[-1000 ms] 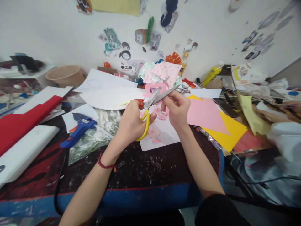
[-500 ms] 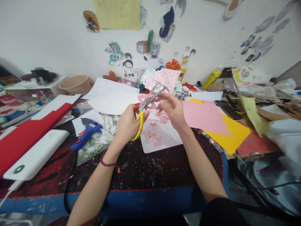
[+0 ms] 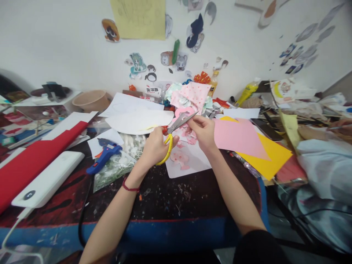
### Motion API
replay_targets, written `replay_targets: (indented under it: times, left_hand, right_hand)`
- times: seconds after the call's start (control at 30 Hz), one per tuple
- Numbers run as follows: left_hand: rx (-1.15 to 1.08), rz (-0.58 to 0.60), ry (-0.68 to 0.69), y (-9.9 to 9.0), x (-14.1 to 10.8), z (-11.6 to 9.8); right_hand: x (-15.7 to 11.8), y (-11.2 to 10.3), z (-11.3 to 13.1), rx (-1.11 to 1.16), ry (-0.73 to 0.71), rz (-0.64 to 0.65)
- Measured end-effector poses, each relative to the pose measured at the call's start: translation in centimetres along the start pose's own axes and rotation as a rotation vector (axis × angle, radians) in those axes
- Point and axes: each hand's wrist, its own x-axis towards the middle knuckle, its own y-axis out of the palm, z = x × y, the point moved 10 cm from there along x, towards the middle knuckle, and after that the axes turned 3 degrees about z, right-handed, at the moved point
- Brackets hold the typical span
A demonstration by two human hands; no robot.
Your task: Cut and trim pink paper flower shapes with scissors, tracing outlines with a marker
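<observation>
Left hand point(image 3: 157, 146) grips yellow-handled scissors point(image 3: 172, 128); right hand point(image 3: 204, 131) by blade tips, grip unclear. Best: fingertips clear of blades.

The single view looks from the wearer's head, forward and down across the desk point(image 3: 192, 203); it faces the wall point(image 3: 68, 44) beyond, which fills the top; left hand point(image 3: 156, 146) and right hand point(image 3: 203, 132) appear near, mid-frame; forearms point(image 3: 114, 212) enter from below.
</observation>
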Motion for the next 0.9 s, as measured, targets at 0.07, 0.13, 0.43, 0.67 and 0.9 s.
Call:
replay_targets:
  times: [0.07, 0.13, 0.43, 0.67, 0.9]
  left_hand:
    - [0.016, 0.014, -0.009, 0.1, 0.0, 0.0]
    - [0.032, 0.033, -0.020, 0.1, -0.1, 0.0]
    - [0.112, 0.051, -0.108, -0.8, 0.4, 1.0]
    - [0.258, -0.037, -0.211, -2.6, 0.4, 2.2]
    - [0.375, -0.059, -0.295, -2.5, 0.4, 3.4]
  right_hand:
    - [0.1, -0.8, 0.1, 0.007, -0.011, -0.061]
    - [0.2, -1.5, 0.1, 0.010, -0.022, -0.116]
    - [1.1, -6.7, -2.1, -0.071, 0.072, -0.377]
    - [1.3, -7.6, -4.4, -0.033, 0.214, -0.333]
    - [1.1, -5.7, -4.7, -0.056, 0.281, -0.196]
